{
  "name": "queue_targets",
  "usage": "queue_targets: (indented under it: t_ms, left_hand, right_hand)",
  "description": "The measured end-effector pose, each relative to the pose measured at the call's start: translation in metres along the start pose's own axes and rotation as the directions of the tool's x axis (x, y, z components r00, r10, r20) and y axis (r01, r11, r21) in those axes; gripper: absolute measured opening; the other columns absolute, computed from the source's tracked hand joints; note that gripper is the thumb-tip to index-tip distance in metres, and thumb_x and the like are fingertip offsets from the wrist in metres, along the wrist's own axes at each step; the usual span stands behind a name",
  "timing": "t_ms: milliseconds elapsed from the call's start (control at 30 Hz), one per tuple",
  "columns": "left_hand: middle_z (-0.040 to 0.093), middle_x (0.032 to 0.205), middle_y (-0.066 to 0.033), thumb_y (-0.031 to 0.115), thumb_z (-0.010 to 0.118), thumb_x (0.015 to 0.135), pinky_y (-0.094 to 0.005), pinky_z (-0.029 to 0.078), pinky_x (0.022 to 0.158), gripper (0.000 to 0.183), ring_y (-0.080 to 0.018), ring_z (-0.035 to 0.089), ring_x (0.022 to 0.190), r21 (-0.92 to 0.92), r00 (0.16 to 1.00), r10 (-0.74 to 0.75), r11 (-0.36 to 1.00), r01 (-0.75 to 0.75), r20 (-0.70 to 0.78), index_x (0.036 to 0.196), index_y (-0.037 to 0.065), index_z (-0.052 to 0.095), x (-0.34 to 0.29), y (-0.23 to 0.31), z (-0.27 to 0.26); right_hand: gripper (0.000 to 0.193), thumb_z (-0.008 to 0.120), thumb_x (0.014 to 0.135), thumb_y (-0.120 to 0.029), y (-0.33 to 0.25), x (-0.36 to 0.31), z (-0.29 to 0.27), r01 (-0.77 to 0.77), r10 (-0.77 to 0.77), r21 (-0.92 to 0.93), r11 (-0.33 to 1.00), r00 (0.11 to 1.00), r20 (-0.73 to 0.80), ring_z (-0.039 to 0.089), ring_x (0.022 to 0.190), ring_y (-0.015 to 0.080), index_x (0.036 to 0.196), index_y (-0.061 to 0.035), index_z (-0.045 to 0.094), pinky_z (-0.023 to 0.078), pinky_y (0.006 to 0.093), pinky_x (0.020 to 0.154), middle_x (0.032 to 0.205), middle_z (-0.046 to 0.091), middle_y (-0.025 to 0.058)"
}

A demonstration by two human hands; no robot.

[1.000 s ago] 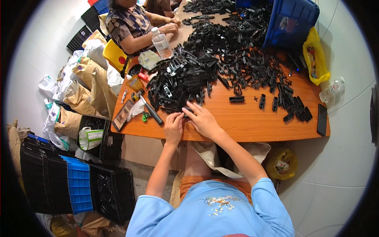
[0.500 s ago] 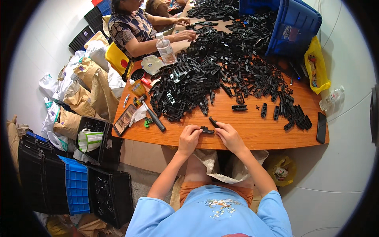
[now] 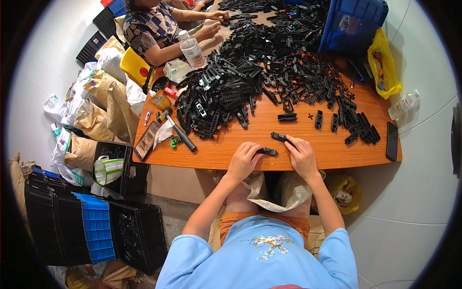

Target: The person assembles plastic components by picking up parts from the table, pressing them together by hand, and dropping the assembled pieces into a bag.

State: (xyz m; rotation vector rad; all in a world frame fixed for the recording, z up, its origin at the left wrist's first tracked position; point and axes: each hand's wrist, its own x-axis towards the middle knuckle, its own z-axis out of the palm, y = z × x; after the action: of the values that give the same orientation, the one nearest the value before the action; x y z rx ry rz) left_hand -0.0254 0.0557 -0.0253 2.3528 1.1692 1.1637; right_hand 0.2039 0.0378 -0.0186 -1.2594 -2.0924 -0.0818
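Observation:
Near the table's front edge, my left hand (image 3: pixel 246 158) pinches a short black plastic part (image 3: pixel 267 151) whose free end points right. My right hand (image 3: pixel 302 155) grips a second black plastic piece (image 3: pixel 279 137), slightly higher and tilted, its free end pointing left. The two parts are apart. Beyond my hands lies a large heap of black plastic parts (image 3: pixel 226 91), with longer ribbed pieces toward the left. A single black part (image 3: pixel 287 117) and a small cross-shaped piece (image 3: pixel 311 116) lie loose on the wood. Several assembled-looking black pieces (image 3: pixel 358 126) are grouped at the right.
A hammer (image 3: pixel 184 137), a phone (image 3: pixel 147 140) and a clear bottle (image 3: pixel 192 49) stand or lie left of the heap. Another phone (image 3: pixel 392 141) rests at the right edge. A blue crate (image 3: pixel 349 29) is tipped at the back. A co-worker (image 3: pixel 154 33) handles parts at the far left.
My hands have shifted slightly right. The right-hand piece now lies flatter, pointing left, and sits farther from the table edge than the left-hand one. The whole view has shifted a little.

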Motion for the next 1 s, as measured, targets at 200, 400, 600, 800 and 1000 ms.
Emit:
queue_targets:
  t_ms: [200, 400, 600, 800, 1000]
  left_hand:
    - [0.061, 0.094, -0.0095, 0.006, 0.072, 0.076, -0.0365, 0.049, 0.08, 0.027, -0.0278, 0.058, 0.092, -0.03, 0.997, 0.014, 0.999, -0.011, 0.078, 0.103, 0.004, 0.066, 0.012, 0.013, 0.015]
    - [0.061, 0.093, -0.01, 0.005, 0.073, 0.076, -0.0345, 0.05, 0.075, 0.03, -0.0264, 0.059, 0.087, -0.128, 0.997, 0.006, 0.992, 0.004, 0.074, 0.106, 0.005, 0.068, 0.014, 0.007, 0.02]
    - [0.063, 0.097, -0.0123, 0.001, 0.072, 0.076, -0.0357, 0.05, 0.077, 0.046, -0.0286, 0.061, 0.089, -0.236, 0.988, -0.127, 0.961, 0.145, 0.091, 0.12, 0.006, 0.059, 0.016, 0.006, 0.017]
    - [0.064, 0.098, -0.011, -0.002, 0.071, 0.077, -0.0347, 0.051, 0.077, 0.055, -0.027, 0.062, 0.09, -0.243, 0.992, -0.097, 0.963, 0.113, 0.079, 0.128, 0.008, 0.053, 0.013, 0.003, 0.021]
    - [0.065, 0.099, -0.0109, -0.004, 0.07, 0.077, -0.0338, 0.052, 0.078, 0.056, -0.0261, 0.063, 0.091, -0.258, 0.991, -0.1, 0.959, 0.119, 0.086, 0.129, 0.008, 0.053, 0.01, 0.003, 0.02]
  right_hand:
    - [0.032, 0.064, 0.075, 0.005, -0.003, -0.001, -0.003, -0.03, 0.031, 0.011, 0.999, 0.999, -0.024, 0.056, 0.105, 0.0291, 0.106, -0.0005, 0.064, 0.046, 0.039, 0.087, 0.121, 0.059, 0.0097]
    - [0.03, 0.067, 0.078, -0.001, 0.01, -0.006, 0.005, -0.224, 0.231, 0.129, 0.966, 0.972, -0.049, 0.058, 0.099, 0.0275, 0.107, -0.0036, 0.064, 0.046, 0.0381, 0.083, 0.104, 0.064, 0.0086]
    - [0.035, 0.069, 0.076, -0.003, 0.008, 0.001, 0.003, -0.286, 0.318, 0.241, 0.927, 0.942, -0.104, 0.059, 0.096, 0.0295, 0.111, -0.0022, 0.062, 0.046, 0.0382, 0.083, 0.099, 0.065, 0.012]
    - [0.038, 0.069, 0.078, -0.004, 0.016, -0.006, 0.009, -0.318, 0.342, 0.263, 0.911, 0.938, -0.048, 0.059, 0.096, 0.0296, 0.115, -0.0032, 0.062, 0.046, 0.0386, 0.084, 0.1, 0.065, 0.0129]
    - [0.037, 0.068, 0.079, -0.004, 0.019, 0.011, 0.005, -0.291, 0.313, 0.289, 0.912, 0.949, -0.031, 0.058, 0.098, 0.0277, 0.115, -0.0043, 0.062, 0.047, 0.0381, 0.086, 0.108, 0.064, 0.0109]
